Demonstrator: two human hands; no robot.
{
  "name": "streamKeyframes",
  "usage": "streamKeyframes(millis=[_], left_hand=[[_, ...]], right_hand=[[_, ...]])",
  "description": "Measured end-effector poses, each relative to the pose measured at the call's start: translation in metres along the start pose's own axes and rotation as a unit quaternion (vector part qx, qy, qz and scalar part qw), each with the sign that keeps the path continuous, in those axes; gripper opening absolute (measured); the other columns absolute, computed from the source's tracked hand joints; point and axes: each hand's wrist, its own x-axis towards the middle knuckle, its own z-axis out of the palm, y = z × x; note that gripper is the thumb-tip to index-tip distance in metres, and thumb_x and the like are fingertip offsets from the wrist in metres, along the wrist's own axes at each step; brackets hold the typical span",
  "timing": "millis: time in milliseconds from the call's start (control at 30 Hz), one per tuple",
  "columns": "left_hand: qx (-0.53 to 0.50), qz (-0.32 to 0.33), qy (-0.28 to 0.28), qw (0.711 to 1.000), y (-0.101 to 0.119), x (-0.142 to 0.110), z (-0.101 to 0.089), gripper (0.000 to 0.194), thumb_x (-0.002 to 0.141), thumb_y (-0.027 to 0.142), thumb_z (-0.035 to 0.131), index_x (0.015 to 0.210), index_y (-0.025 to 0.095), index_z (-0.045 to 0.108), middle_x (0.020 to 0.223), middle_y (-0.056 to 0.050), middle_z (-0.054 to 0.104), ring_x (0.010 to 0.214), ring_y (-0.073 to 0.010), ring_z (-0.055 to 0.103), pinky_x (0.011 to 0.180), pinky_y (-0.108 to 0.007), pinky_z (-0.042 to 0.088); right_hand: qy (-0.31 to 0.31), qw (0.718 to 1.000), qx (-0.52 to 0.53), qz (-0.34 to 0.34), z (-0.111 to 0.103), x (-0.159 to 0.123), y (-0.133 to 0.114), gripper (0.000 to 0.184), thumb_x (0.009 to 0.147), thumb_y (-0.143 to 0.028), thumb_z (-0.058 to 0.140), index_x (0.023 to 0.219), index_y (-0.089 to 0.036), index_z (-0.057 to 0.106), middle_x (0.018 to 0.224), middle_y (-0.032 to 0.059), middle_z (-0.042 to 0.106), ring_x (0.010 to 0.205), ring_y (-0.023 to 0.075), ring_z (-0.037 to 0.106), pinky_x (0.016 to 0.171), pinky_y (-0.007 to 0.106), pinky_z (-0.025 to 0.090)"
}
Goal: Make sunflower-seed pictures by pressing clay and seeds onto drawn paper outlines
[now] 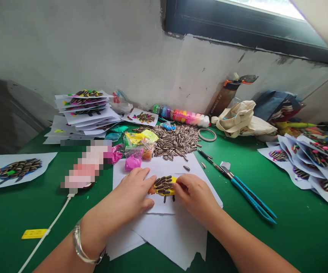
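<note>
A small picture of yellow clay (173, 179) covered with rows of striped sunflower seeds (164, 184) lies on white paper (161, 206) in front of me. It has an orange part at its left end and two dark legs below. My left hand (134, 188) rests on the sheet at the picture's left end, fingers spread, steadying the paper's surface. At the right end of the yellow clay, my right hand (194, 191) is closed in a pinch against it. Whatever sits between those fingertips is hidden. Two loose seeds (186, 168) lie just beyond the right hand.
Behind the paper spreads a heap of sunflower seeds (178, 140) beside bagged clay (133, 158). A blue utility knife (252, 197) and a pen (213, 163) lie right. Finished pictures are stacked left (88, 117) and right (317, 163). A cabled, blurred-out device (84, 167) lies left.
</note>
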Motion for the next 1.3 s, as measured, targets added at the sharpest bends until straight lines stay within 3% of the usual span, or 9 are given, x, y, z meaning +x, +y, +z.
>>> streamKeyframes(millis=[467,1033,1200,1300], left_hand=[[0.001,-0.004,-0.009,1.000,0.000,0.001,-0.001,0.036,0.074,0.018,0.054,0.109,0.021,0.059,0.120,-0.011,0.050,0.114,-0.0301,0.044,0.095,-0.044,0.041],[-0.012,-0.003,-0.007,1.000,-0.004,0.001,0.002,0.035,0.073,0.019,0.055,0.107,0.023,0.059,0.122,-0.010,0.050,0.115,-0.0303,0.044,0.096,-0.045,0.041],[-0.003,-0.004,-0.011,1.000,-0.001,0.002,0.000,0.038,0.074,0.019,0.054,0.111,0.022,0.059,0.120,-0.011,0.050,0.113,-0.0306,0.044,0.095,-0.045,0.041],[0.004,-0.008,-0.014,1.000,0.002,0.001,-0.002,0.039,0.075,0.019,0.053,0.114,0.021,0.060,0.119,-0.012,0.051,0.112,-0.0307,0.044,0.094,-0.045,0.042]], right_hand=[[0.003,0.999,0.052,-0.013,0.004,-0.001,0.000,0.015,0.086,-0.012,0.054,0.074,-0.019,0.060,0.072,0.0001,0.063,0.071,0.0151,0.054,0.067,0.025,0.035],[0.000,0.999,0.020,-0.030,0.010,0.001,0.000,0.016,0.085,-0.011,0.052,0.074,-0.018,0.060,0.074,0.0018,0.064,0.072,0.0161,0.055,0.068,0.026,0.038],[0.004,0.999,0.030,-0.018,0.000,0.004,0.005,0.017,0.086,-0.013,0.054,0.074,-0.019,0.063,0.073,0.0009,0.063,0.071,0.0152,0.055,0.066,0.025,0.038],[0.043,0.999,0.018,0.014,-0.010,0.010,0.019,0.016,0.088,-0.016,0.053,0.081,-0.020,0.067,0.078,0.0014,0.065,0.076,0.0159,0.057,0.069,0.025,0.039]])
